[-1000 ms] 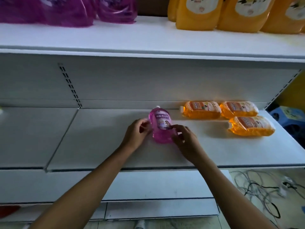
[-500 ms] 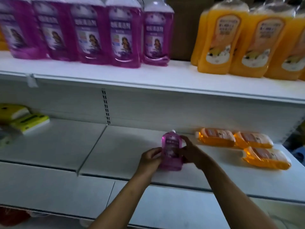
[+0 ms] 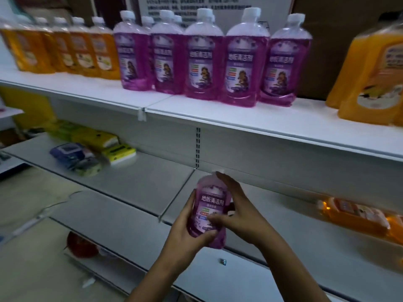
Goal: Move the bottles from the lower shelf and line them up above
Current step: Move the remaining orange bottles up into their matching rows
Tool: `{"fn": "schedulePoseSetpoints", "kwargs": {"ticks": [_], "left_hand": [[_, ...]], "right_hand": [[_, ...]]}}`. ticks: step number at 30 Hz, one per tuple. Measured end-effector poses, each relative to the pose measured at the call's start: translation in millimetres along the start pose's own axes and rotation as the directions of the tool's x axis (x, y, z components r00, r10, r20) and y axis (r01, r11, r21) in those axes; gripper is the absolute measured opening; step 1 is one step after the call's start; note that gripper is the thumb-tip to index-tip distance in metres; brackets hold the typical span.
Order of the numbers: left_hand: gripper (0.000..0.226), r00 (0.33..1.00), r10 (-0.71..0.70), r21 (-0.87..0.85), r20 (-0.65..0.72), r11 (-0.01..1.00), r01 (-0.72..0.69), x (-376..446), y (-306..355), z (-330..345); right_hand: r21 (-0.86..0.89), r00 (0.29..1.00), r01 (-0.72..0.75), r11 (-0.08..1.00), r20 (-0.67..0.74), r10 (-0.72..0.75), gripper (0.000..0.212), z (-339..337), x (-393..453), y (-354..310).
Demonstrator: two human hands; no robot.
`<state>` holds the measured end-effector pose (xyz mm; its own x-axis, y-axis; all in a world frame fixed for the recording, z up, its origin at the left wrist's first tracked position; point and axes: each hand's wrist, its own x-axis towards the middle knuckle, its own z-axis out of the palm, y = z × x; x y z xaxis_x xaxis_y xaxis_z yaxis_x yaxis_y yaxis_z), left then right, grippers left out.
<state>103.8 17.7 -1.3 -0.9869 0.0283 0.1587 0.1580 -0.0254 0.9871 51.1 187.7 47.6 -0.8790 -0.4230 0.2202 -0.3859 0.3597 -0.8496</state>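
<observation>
I hold a purple bottle [image 3: 211, 202] upright in front of the lower shelf [image 3: 139, 184], its label facing me. My left hand [image 3: 187, 232] grips its left side and base. My right hand [image 3: 237, 212] wraps its right side, thumb across the label. Its white cap is half hidden behind my right fingers. On the upper shelf [image 3: 250, 120] stands a row of several purple bottles [image 3: 202, 59]. Orange bottles [image 3: 353, 216] lie flat on the lower shelf at the right.
Orange bottles [image 3: 65, 46] stand on the upper shelf at left, and larger orange ones [image 3: 370, 77] at right. Yellow and blue packs [image 3: 91, 149] lie on the lower shelf at left. A red object [image 3: 81, 244] sits on the bottom shelf.
Both hands have lifted the purple bottle off the lower shelf and turned it upright, closer to me. My view has tilted up and left, bringing the upper shelf's bottles into sight.
</observation>
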Motion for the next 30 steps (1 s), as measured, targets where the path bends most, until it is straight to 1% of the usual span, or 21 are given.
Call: {"fn": "schedulePoseSetpoints", "kwargs": {"ticks": [4, 7, 9, 12, 14, 16, 18, 20, 24, 26, 28, 30], "left_hand": [[0.089, 0.984, 0.104, 0.040, -0.144, 0.994, -0.099, -12, 8, -32], [0.093, 0.970, 0.155, 0.054, -0.187, 0.988, -0.148, -24, 21, -59], [0.096, 0.955, 0.226, 0.069, -0.193, 0.974, -0.216, -31, 36, -76], [0.093, 0.920, 0.349, 0.066, -0.176, 0.937, -0.343, -33, 70, -94], [0.091, 0.884, 0.441, 0.068, -0.158, 0.897, -0.436, -31, 96, -101], [0.092, 0.839, 0.533, 0.047, -0.111, 0.846, -0.532, -23, 121, -104], [0.095, 0.799, 0.602, 0.034, -0.021, 0.799, -0.601, -13, 145, -102], [0.096, 0.743, 0.663, 0.026, 0.089, 0.744, -0.667, 1, 169, -92], [0.090, 0.590, 0.749, -0.023, 0.301, 0.624, -0.781, 33, 213, -47], [0.086, 0.526, 0.757, 0.000, 0.387, 0.570, -0.821, 53, 231, -24], [0.087, 0.505, 0.747, 0.063, 0.432, 0.534, -0.843, 73, 242, 1], [0.091, 0.514, 0.740, 0.111, 0.434, 0.523, -0.845, 88, 248, 25]], "right_hand": [[0.069, 0.997, 0.064, 0.996, 0.046, -0.067, 0.102, 36, 19, -23], [0.083, 0.988, 0.137, 0.987, 0.056, -0.142, 0.098, 55, 28, -51], [0.038, 0.973, 0.222, 0.974, 0.048, -0.224, 0.096, 62, 30, -77], [-0.050, 0.929, 0.370, 0.928, 0.006, -0.370, 0.098, 63, 31, -125], [-0.141, 0.899, 0.425, 0.894, -0.044, -0.435, 0.098, 58, 29, -158], [-0.213, 0.876, 0.439, 0.873, -0.117, -0.469, 0.098, 48, 25, -184], [-0.272, 0.851, 0.440, 0.856, -0.180, -0.494, 0.097, 36, 17, -206], [-0.344, 0.817, 0.438, 0.831, -0.234, -0.528, 0.096, 19, 8, -223], [-0.485, 0.764, 0.357, 0.798, -0.340, -0.549, 0.093, -30, -9, -244], [-0.507, 0.747, 0.308, 0.805, -0.395, -0.535, 0.094, -59, -14, -248], [-0.560, 0.729, 0.253, 0.789, -0.426, -0.536, 0.094, -85, -15, -248], [-0.649, 0.703, 0.193, 0.736, -0.432, -0.565, 0.091, -107, -13, -242]]}}
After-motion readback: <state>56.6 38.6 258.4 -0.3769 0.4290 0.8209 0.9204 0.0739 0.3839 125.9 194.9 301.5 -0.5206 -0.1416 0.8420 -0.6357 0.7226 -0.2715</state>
